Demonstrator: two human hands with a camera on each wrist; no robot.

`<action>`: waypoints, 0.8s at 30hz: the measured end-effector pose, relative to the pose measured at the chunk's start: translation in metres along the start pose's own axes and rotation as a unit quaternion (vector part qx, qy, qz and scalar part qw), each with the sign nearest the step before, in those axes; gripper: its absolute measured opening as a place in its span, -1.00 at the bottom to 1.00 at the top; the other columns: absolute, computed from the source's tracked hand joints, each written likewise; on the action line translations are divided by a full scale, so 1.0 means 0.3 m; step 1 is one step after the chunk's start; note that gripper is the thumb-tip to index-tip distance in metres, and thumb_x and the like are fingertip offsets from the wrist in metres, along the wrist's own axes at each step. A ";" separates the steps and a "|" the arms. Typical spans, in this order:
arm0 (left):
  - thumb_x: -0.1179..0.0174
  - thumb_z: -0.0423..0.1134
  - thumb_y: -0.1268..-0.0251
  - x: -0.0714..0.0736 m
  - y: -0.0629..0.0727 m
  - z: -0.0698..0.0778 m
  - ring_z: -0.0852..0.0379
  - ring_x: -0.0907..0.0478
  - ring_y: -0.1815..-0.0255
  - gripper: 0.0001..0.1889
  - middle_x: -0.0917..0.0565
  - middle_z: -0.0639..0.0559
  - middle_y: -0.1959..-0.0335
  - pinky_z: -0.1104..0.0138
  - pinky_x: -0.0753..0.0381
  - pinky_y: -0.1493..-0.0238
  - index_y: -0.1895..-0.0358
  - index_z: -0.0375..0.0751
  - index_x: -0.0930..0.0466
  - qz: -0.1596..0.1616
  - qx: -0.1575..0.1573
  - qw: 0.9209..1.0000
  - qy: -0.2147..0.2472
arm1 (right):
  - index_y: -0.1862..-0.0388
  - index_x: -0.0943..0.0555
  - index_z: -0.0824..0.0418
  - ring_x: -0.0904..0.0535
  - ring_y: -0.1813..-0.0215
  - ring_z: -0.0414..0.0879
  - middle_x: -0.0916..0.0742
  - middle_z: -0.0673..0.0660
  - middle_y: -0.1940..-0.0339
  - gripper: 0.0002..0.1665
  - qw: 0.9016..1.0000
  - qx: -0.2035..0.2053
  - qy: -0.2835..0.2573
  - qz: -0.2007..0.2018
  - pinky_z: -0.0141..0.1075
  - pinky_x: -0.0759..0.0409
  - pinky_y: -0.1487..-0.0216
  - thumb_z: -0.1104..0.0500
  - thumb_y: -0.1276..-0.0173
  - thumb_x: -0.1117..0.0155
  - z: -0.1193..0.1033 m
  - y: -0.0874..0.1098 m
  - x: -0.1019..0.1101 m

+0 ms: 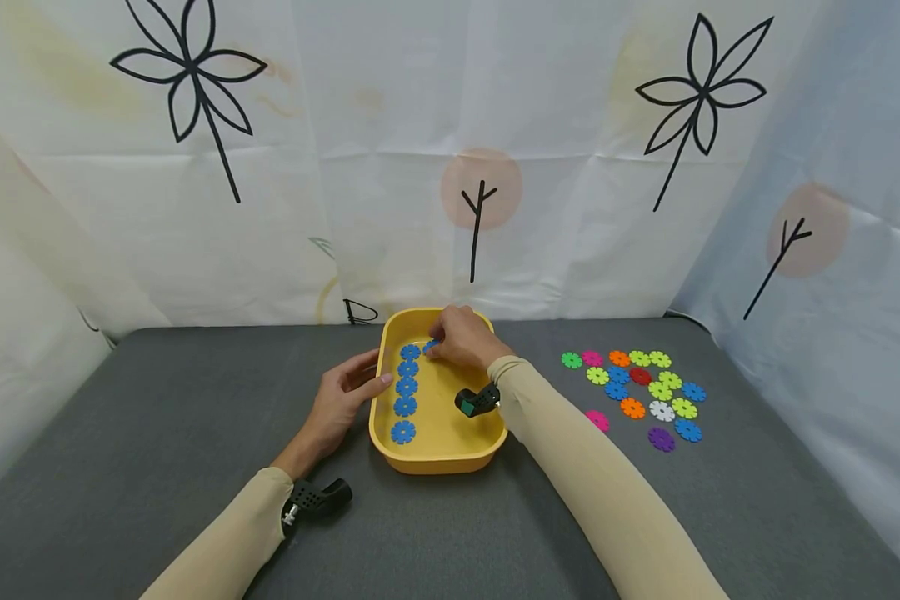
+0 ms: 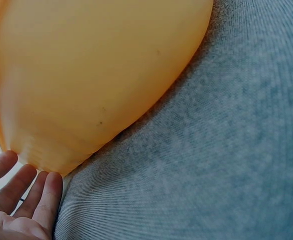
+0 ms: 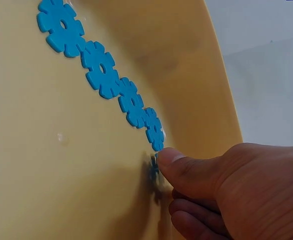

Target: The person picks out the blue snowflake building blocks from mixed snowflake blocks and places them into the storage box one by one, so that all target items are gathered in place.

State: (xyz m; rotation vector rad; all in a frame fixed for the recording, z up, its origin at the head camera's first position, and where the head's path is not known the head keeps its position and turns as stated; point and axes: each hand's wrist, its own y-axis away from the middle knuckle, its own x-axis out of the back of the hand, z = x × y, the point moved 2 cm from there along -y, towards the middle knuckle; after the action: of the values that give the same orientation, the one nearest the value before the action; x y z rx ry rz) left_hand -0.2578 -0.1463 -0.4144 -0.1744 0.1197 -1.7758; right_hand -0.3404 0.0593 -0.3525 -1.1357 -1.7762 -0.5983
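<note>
A yellow tray (image 1: 450,433) stands on the grey table, with several blue notched discs (image 1: 405,406) in a column along its left side. Inside the far end, my right hand (image 1: 465,337) pinches another blue notched disc (image 1: 430,345) between thumb and fingers. The right wrist view shows the thumb close to the end of the column; the held disc is mostly hidden there. My left hand (image 1: 341,400) rests against the tray's left wall, thumb at the rim. In the left wrist view its fingers (image 2: 49,197) are extended, their tips touching the outer wall.
Right of the tray lies a loose spread of notched discs in several colours, among them a purple disc (image 1: 662,439), a red disc (image 1: 641,376) and a white disc (image 1: 662,411). A patterned white cloth (image 1: 397,233) hangs behind the grey table (image 1: 195,417).
</note>
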 end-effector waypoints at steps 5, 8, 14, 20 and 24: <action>-0.23 -0.29 -0.47 0.001 0.000 0.001 -0.21 -0.37 -0.43 -0.40 -0.41 -0.33 -0.42 0.46 -0.55 -0.15 -0.49 -0.37 -0.30 -0.002 -0.002 1.000 0.000 | 0.13 -0.79 0.30 -0.62 0.41 -0.12 -0.77 0.05 0.40 -0.76 1.000 -0.003 -0.004 -0.001 -0.37 -0.59 0.34 0.17 -0.30 -0.52 -0.003 0.001 0.002; -0.23 -0.29 -0.47 0.001 0.000 0.001 -0.22 -0.37 -0.43 -0.40 -0.41 -0.33 -0.41 0.46 -0.55 -0.15 -0.49 -0.37 -0.30 -0.003 -0.002 1.000 0.001 | 0.11 -0.79 0.30 -0.63 0.40 -0.12 -0.78 0.06 0.38 -0.74 1.000 -0.004 -0.006 -0.002 -0.36 -0.61 0.32 0.17 -0.30 -0.52 -0.003 0.001 0.003; -0.23 -0.29 -0.47 0.002 0.000 0.001 -0.21 -0.37 -0.43 -0.40 -0.41 -0.32 -0.41 0.45 -0.55 -0.15 -0.49 -0.36 -0.30 -0.001 0.002 1.000 0.001 | 0.14 -0.80 0.28 -0.61 0.41 -0.11 -0.77 0.06 0.40 -0.77 1.000 -0.005 -0.001 -0.004 -0.36 -0.57 0.34 0.16 -0.30 -0.52 -0.004 0.001 0.003; -0.24 -0.27 -0.47 0.001 0.002 0.005 -0.21 -0.38 -0.42 -0.39 -0.42 -0.33 -0.41 0.46 -0.55 -0.15 -0.49 -0.36 -0.30 0.000 0.005 1.000 -0.004 | 0.25 -0.79 0.25 -0.53 0.49 -0.13 -0.73 0.04 0.49 -0.84 1.000 -0.002 -0.001 -0.005 -0.39 -0.45 0.43 0.16 -0.31 -0.51 -0.003 0.002 0.003; -0.24 -0.28 -0.46 0.001 0.003 0.007 -0.21 -0.38 -0.42 -0.39 -0.42 -0.33 -0.41 0.45 -0.55 -0.15 -0.49 -0.37 -0.31 0.001 0.005 1.000 -0.004 | 0.33 -0.77 0.24 -0.47 0.54 -0.13 -0.69 0.05 0.56 -0.85 1.000 0.000 -0.005 -0.007 -0.39 -0.36 0.49 0.16 -0.31 -0.51 -0.003 0.003 0.001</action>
State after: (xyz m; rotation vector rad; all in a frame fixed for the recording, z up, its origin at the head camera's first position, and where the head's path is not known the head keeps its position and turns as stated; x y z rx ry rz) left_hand -0.2564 -0.1467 -0.4124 -0.1748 0.1055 -1.7727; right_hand -0.3392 0.0591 -0.3519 -1.1278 -1.7940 -0.6019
